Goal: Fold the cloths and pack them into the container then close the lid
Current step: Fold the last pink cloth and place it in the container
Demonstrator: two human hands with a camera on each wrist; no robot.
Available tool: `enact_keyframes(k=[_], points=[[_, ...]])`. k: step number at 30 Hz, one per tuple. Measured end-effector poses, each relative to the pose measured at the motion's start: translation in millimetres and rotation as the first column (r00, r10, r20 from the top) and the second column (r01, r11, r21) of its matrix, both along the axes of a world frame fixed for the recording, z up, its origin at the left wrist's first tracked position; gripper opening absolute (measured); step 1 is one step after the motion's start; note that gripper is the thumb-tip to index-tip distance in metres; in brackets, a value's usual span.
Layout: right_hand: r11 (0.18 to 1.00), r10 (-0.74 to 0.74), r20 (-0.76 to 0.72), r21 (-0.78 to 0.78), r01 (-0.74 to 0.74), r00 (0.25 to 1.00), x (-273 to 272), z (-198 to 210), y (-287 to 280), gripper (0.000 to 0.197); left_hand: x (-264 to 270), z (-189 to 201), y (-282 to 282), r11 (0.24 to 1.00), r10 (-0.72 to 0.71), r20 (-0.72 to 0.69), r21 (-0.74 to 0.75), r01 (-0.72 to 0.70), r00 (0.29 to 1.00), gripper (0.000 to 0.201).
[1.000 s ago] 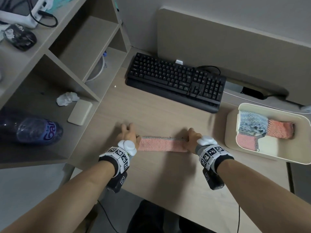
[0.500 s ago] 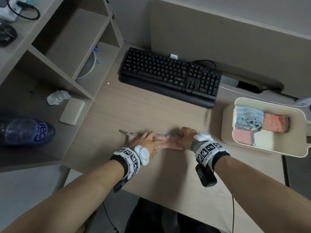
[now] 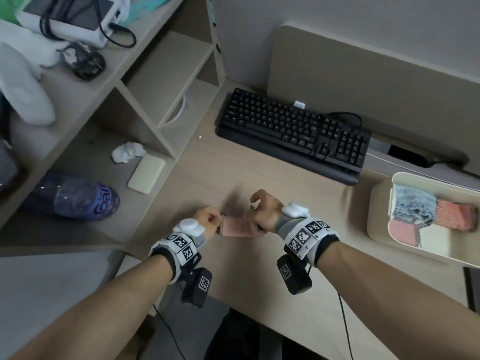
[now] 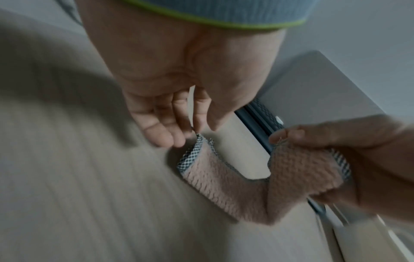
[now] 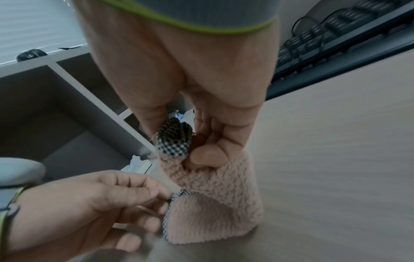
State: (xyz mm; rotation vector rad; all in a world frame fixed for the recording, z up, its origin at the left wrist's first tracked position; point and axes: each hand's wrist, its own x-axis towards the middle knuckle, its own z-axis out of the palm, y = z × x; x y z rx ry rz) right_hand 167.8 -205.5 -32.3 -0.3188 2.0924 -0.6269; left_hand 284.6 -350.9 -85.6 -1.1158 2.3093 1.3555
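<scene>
Cream container [image 3: 379,211], folded cloths [image 3: 413,206] inside

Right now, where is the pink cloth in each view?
Head: pink cloth low centre, between both hands.
Left wrist: right of centre, sagging between the hands.
Right wrist: lower centre, hanging from the right hand.
Shared landmark: black keyboard.

Left hand [image 3: 207,219] and right hand [image 3: 265,213] each pinch an end of the pink cloth [image 3: 235,228] over the desk [image 3: 207,172]; open container [image 3: 405,178] right, holding folded cloths.
</scene>
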Motion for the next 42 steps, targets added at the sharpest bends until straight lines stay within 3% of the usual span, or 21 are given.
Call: enact_keyframes(k=[4, 8, 12, 17, 22, 24, 26, 28, 30, 32, 35, 38, 41, 42], points=[[1.000, 0.030, 0.028, 0.007, -0.031, 0.999, 16, -12, -31, 0.046, 3, -5, -8, 0.972, 0.154, 0.074, 0.165, -0.165, 0.985, 0.017], [0.999, 0.019, 0.089, -0.046, -0.015, 0.996, 26, -16, -40, 0.031, 9, -19, -16, 0.915, 0.189, 0.199, 0.319, -0.246, 0.962, 0.013], [0.999, -0.028, -0.016, -0.047, 0.028, 0.999, 11, -13, -28, 0.019, 6, -12, -11, 0.938, 0.189, 0.183, 0.257, -0.233, 0.965, 0.026], [0.985, -0.033, -0.065, 0.167, 0.044, 0.997, -11, -25, 0, 0.003, 5, -7, -3, 0.989, 0.099, 0.211, 0.091, -0.120, 0.973, 0.035], [0.932, 0.121, -0.024, 0.347, -0.105, 0.992, -5, -49, -6, 0.056, 1, -4, 3, 0.998, -0.051, 0.318, -0.004, 0.055, 0.947, 0.073], [0.895, 0.169, -0.064, 0.427, -0.127, 0.983, 1, -46, -12, 0.056, -3, -2, 3, 0.996, -0.080, 0.352, -0.009, 0.088, 0.933, 0.083], [0.873, 0.209, -0.090, 0.466, -0.144, 0.974, 5, -41, -17, 0.040, -7, 1, 6, 0.998, -0.057, 0.377, 0.002, 0.061, 0.925, 0.097], [0.885, 0.221, -0.120, 0.441, -0.147, 0.968, 7, -43, -18, 0.037, -13, 5, 9, 1.000, -0.028, 0.371, 0.014, 0.025, 0.928, 0.105], [0.944, 0.115, -0.085, 0.320, -0.082, 0.990, 10, -56, -14, 0.042, -16, 4, 10, 0.999, 0.018, 0.368, 0.037, -0.034, 0.930, 0.107], [0.970, 0.040, -0.047, 0.241, -0.027, 0.998, 10, -57, -7, 0.044, -19, 5, 9, 0.998, 0.011, 0.362, 0.059, -0.034, 0.932, 0.105], [0.986, -0.013, 0.021, 0.167, 0.009, 1.000, 9, -52, 3, 0.040, -18, 10, 11, 0.995, -0.035, 0.297, 0.101, 0.005, 0.954, 0.082], [0.995, -0.074, 0.071, 0.077, 0.069, 0.995, 3, -39, 18, 0.027, -17, 13, 17, 0.977, -0.182, 0.283, 0.163, 0.140, 0.942, 0.050], [0.979, -0.186, 0.105, -0.062, 0.193, 0.977, -1, -24, 30, 0.002, -19, 10, 18, 0.960, -0.187, 0.225, 0.246, 0.130, 0.956, 0.042], [0.969, -0.215, 0.099, -0.099, 0.224, 0.972, -5, -18, 37, 0.009, -22, 12, 23, 0.961, -0.179, 0.188, 0.245, 0.130, 0.966, 0.039]])
